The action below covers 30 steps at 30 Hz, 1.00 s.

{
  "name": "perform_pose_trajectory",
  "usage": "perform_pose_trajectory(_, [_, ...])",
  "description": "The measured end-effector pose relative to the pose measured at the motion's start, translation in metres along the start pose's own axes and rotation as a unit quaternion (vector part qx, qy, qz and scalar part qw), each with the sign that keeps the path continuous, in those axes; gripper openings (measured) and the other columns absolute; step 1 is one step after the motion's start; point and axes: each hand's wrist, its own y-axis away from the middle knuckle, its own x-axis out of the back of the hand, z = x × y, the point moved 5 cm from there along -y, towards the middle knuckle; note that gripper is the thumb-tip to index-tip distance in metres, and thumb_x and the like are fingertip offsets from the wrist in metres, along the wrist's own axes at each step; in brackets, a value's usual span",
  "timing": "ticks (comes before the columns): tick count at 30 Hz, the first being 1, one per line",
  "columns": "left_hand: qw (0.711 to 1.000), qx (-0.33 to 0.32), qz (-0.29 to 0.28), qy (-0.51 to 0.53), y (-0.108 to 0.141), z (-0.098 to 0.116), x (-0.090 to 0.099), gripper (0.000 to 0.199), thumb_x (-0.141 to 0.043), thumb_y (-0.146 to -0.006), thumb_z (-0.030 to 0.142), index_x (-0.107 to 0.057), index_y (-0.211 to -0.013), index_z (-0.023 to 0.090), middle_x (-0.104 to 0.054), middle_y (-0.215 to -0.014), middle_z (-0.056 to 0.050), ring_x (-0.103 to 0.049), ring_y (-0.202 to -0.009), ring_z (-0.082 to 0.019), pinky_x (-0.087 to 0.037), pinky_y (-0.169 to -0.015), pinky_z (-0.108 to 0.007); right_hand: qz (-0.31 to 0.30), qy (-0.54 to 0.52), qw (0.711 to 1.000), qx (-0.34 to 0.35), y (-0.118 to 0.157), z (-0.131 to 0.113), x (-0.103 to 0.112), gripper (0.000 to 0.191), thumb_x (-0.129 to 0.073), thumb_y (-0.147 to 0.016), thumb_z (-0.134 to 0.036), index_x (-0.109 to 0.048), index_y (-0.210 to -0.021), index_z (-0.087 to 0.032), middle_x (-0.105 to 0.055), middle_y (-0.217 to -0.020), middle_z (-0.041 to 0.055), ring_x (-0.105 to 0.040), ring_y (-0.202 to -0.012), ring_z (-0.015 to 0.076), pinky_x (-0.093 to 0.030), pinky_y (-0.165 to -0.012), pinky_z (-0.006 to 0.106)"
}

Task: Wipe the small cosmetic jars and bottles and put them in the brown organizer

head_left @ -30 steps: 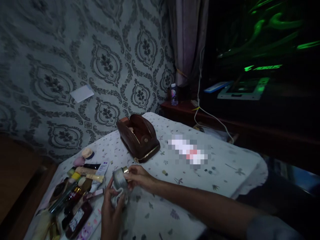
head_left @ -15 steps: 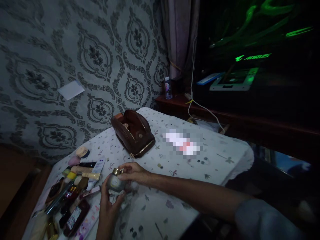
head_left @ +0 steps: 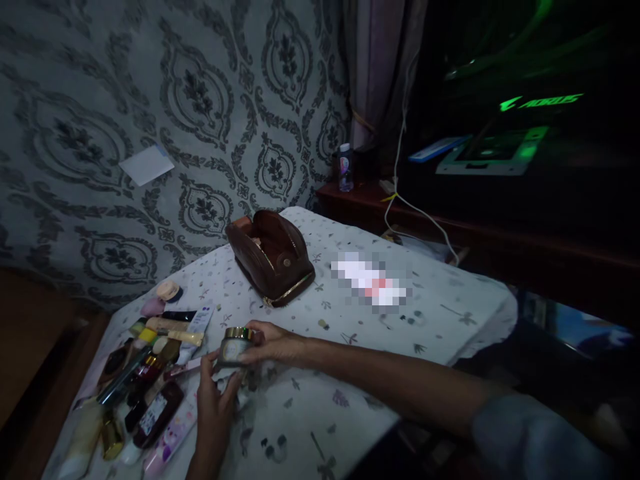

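The right hand (head_left: pixel 273 343) is gripping 1 gold-lidded jar (head_left: pixel 236 347) above the patterned tablecloth (head_left: pixel 370 360); the left hand (head_left: pixel 215 400) is curving narrowly beneath, its hold unclear.

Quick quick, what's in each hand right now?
Left hand: curved beside the gold-lidded jar; can't tell whether it's gripping anything.
Right hand: closed on the gold-lidded jar.

On the table (head_left: pixel 305 433), your cosmetics (head_left: pixel 155 415) lie clustered at left. The bag (head_left: pixel 273 270) sits behind the jar (head_left: pixel 235 350). Beyond the table, the bottle (head_left: pixel 345 170) stands on the desk (head_left: pixel 367 200), left of the cord (head_left: pixel 399 160). The card (head_left: pixel 147 165) is on the wall (head_left: pixel 227 143).
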Motion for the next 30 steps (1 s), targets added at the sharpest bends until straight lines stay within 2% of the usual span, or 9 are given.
perform_pose_trajectory(5, [0.999,-0.032,0.017,-0.013,-0.003,0.003,0.007,0.031,-0.062,-0.074,0.046,-0.058,-0.089,0.02,-0.067,-0.08,-0.002,-0.062,-0.075,-0.022,-0.049,-0.069,-0.031,-0.011,-0.021,1.0,-0.016,0.001,0.001,-0.002,0.072,-0.094,-0.04,-0.035,-0.052,-0.096,-0.017,-0.061,-0.082,-0.0044,-0.06,-0.068,0.0094,-0.049,-0.06,0.021])
perform_pose_trajectory(10, [0.999,-0.034,0.028,-0.022,-0.003,0.008,0.011,0.038,-0.054,-0.08,0.057,-0.061,-0.083,0.019,-0.064,-0.073,-0.001,-0.058,-0.07,-0.02,-0.046,-0.065,-0.028,-0.035,-0.047,0.998,-0.019,0.0,0.001,-0.004,0.068,-0.094,-0.045,-0.029,-0.055,-0.101,-0.017,-0.064,-0.093,0.0,-0.064,-0.079,0.0136,-0.053,-0.064,0.024])
perform_pose_trajectory(13, [0.999,-0.004,0.033,-0.003,-0.004,0.006,0.012,0.049,-0.05,-0.081,0.065,-0.063,-0.085,0.018,-0.065,-0.077,-0.003,-0.058,-0.075,-0.021,-0.047,-0.068,-0.028,-0.049,-0.071,0.996,-0.015,0.001,-0.001,-0.005,0.067,-0.092,-0.05,-0.027,-0.056,-0.105,-0.018,-0.063,-0.098,0.0009,-0.065,-0.08,0.0146,-0.056,-0.072,0.031])
perform_pose_trajectory(16, [0.997,0.052,0.036,0.041,-0.004,0.001,0.012,0.057,-0.051,-0.079,0.071,-0.065,-0.09,0.017,-0.066,-0.079,-0.003,-0.059,-0.077,-0.021,-0.048,-0.069,-0.028,-0.067,-0.086,0.994,-0.015,0.006,-0.007,-0.009,0.065,-0.091,-0.054,-0.03,-0.055,-0.107,-0.019,-0.064,-0.099,0.0016,-0.066,-0.08,0.0157,-0.055,-0.077,0.036])
perform_pose_trajectory(20, [0.994,0.084,0.026,0.065,-0.004,-0.003,0.01,0.055,-0.053,-0.08,0.069,-0.066,-0.089,0.016,-0.066,-0.081,-0.003,-0.06,-0.081,-0.021,-0.049,-0.073,-0.027,-0.059,-0.081,0.995,-0.02,0.01,-0.011,-0.011,0.069,-0.092,-0.051,-0.029,-0.057,-0.11,-0.02,-0.062,-0.103,0.001,-0.065,-0.085,0.0154,-0.054,-0.076,0.032])
perform_pose_trajectory(23, [0.996,0.068,0.027,0.042,-0.006,-0.003,0.011,0.05,-0.055,-0.081,0.064,-0.067,-0.088,0.016,-0.068,-0.084,-0.004,-0.061,-0.085,-0.022,-0.049,-0.077,-0.028,-0.011,-0.063,0.998,-0.012,0.007,-0.008,-0.006,0.084,-0.094,-0.043,-0.025,-0.055,-0.118,-0.023,-0.06,-0.112,0.0004,-0.061,-0.092,0.0134,-0.051,-0.078,0.026])
perform_pose_trajectory(25, [0.998,0.047,0.026,0.027,-0.007,-0.001,0.011,0.046,-0.055,-0.083,0.06,-0.067,-0.091,0.017,-0.069,-0.089,-0.004,-0.061,-0.088,-0.022,-0.049,-0.078,-0.029,0.021,-0.037,0.999,0.002,0.004,-0.006,-0.002,0.091,-0.095,-0.038,-0.023,-0.053,-0.119,-0.023,-0.062,-0.108,-0.0001,-0.061,-0.094,0.0133,-0.049,-0.079,0.025])
perform_pose_trajectory(27, [0.999,0.018,0.022,0.017,-0.008,0.002,0.01,0.042,-0.054,-0.085,0.056,-0.067,-0.095,0.017,-0.07,-0.093,-0.005,-0.061,-0.091,-0.024,-0.049,-0.08,-0.03,0.034,0.002,0.999,0.023,0.001,-0.005,0.001,0.085,-0.095,-0.036,-0.026,-0.054,-0.11,-0.02,-0.064,-0.101,-0.0003,-0.061,-0.092,0.0143,-0.048,-0.08,0.026])
perform_pose_trajectory(30, [1.0,-0.02,0.015,0.011,-0.007,0.008,0.008,0.041,-0.056,-0.084,0.053,-0.068,-0.1,0.017,-0.071,-0.099,-0.007,-0.063,-0.098,-0.026,-0.049,-0.087,-0.034,0.023,0.08,0.995,0.052,-0.001,-0.008,0.001,0.067,-0.092,-0.042,-0.032,-0.056,-0.096,-0.017,-0.066,-0.094,0.0007,-0.061,-0.091,0.0162,-0.047,-0.083,0.03])
